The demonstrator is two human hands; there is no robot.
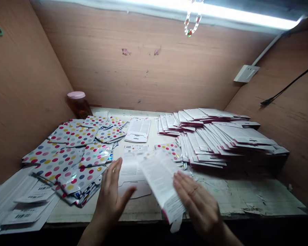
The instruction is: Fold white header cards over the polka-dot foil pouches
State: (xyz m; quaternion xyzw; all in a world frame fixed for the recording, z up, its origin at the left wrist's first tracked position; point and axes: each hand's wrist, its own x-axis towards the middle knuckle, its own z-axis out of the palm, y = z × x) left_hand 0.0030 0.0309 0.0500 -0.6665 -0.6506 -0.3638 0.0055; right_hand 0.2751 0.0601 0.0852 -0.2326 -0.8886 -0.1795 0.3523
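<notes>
My right hand [197, 201] grips a white printed carton [160, 186] by its right side; the carton is tilted, blurred, and a flap hangs from its near end. To the left, my left hand [111, 189] is held up with thumb and fingers apart, touching nothing. Between the hands a flat white carton [133, 176] lies on the table, partly covered by the held one. Behind it rests a small pile of printed cartons [138, 128]. Polka-dot packets [74, 159] are heaped at the left. Another polka-dot packet [169, 148] pokes out behind the held carton.
Fanned stacks of white cartons [207, 141] fill the right side of the table [236, 194]. A pink-lidded jar [78, 104] stands at the back left. White sheets with barcodes [25, 215] lie at the front left. Wooden panels [143, 68] enclose three sides.
</notes>
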